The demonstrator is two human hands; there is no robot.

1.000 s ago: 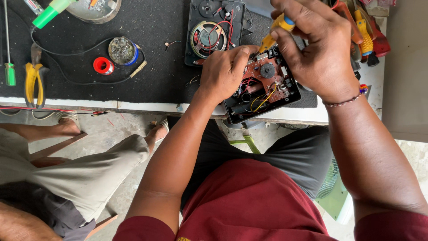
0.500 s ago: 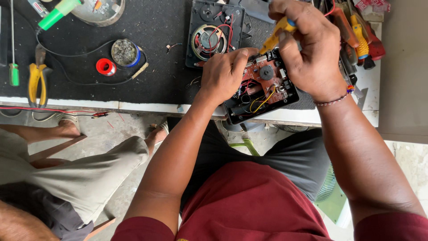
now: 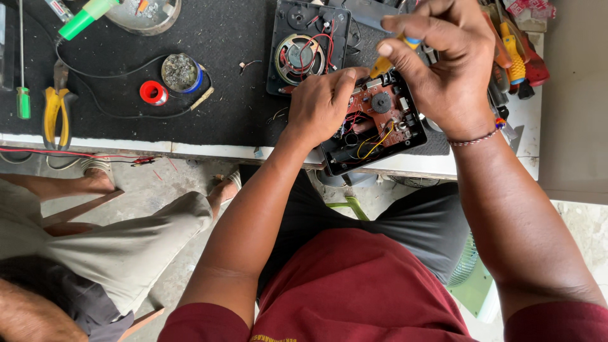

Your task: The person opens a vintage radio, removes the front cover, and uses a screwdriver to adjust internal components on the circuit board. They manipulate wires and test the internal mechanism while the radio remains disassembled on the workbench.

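Left hand [image 3: 320,104] lies flat on the open radio chassis [image 3: 373,126], centre-right of frame. Its fingers are closed down over the red circuit board [image 3: 370,111], pinning it, probably so the board doesn't shift under the tool. The chassis overhangs the near edge of the bench [image 3: 209,151], tilted toward the person, which puts the board face-up under the camera.

Right hand [image 3: 443,69], upper right, has its fingers pinched shut around a yellow-handled screwdriver [image 3: 384,63], thumb on top. The tip points down-left at the board, right beside the left fingertips. Can't see the tip contact itself; it's hidden by the fingers.

The back cover with speaker [image 3: 307,47] lies just above the chassis, tethered by red and black wires, so it's parked close, presumably for lack of slack.

Count:
- 2 hands on the job
- 1 circuit board, 1 speaker
- 1 round tin [image 3: 182,71], left of centre, contents grey, looks like solder scrap
- 1 red spool [image 3: 152,92] beside it
- 1 yellow-handled pliers [image 3: 56,114], far left
- 1 green-handled screwdriver [image 3: 23,95], far left edge
- 1 green-tipped tool [image 3: 88,14], top left, cable trailing across the black mat [image 3: 221,95]
- a heap of tool handles [image 3: 516,57], upper right; can't count it, they overlap

Another person's legs [image 3: 95,228] are lower left, clear of the bench.
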